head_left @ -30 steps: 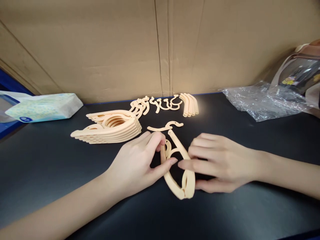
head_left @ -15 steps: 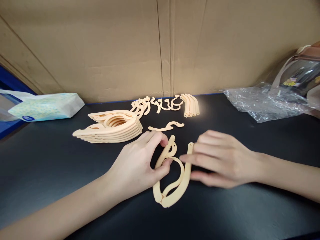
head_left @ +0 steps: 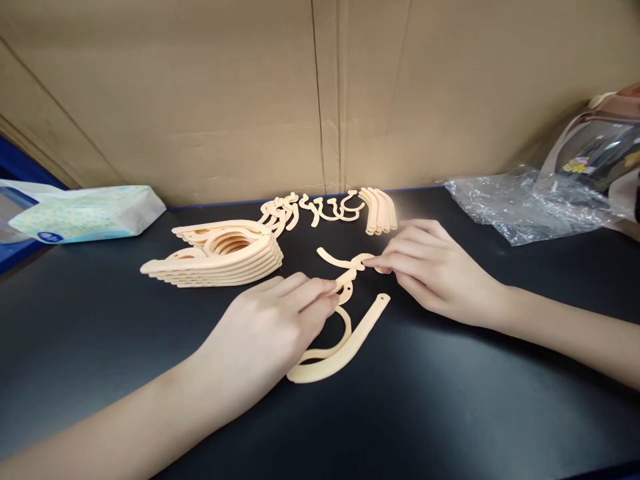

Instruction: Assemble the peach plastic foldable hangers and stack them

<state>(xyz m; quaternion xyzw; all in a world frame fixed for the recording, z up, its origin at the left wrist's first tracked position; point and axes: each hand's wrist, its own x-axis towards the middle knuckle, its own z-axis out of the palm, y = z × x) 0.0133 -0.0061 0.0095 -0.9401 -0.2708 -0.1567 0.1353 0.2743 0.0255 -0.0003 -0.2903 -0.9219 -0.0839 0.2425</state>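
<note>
My left hand (head_left: 277,327) is closed on one arm of a cream folding hanger (head_left: 345,350), which lies partly folded on the table; the fingers cover part of that arm. The hanger's other arm, with a small hole at its tip, points up to the right. My right hand (head_left: 433,270) pinches the curved end of a loose hanger hook piece (head_left: 334,259) just beyond the hanger. This hook piece touches or overlaps the tip of the hanger arm; which of these, I cannot tell.
A stack of folded hangers (head_left: 220,260) stands to the left. Behind are several loose hook pieces (head_left: 345,208) and straight arm pieces (head_left: 379,212). A tissue pack (head_left: 90,213) is at far left. Crumpled clear plastic (head_left: 520,203) and a transparent bag (head_left: 595,150) lie at right. Cardboard (head_left: 200,100) walls the back.
My right hand has left the hanger's right arm, moved away from me and taken hold of the hook piece, which has turned. The hanger has tilted, its lower end shifting left.
</note>
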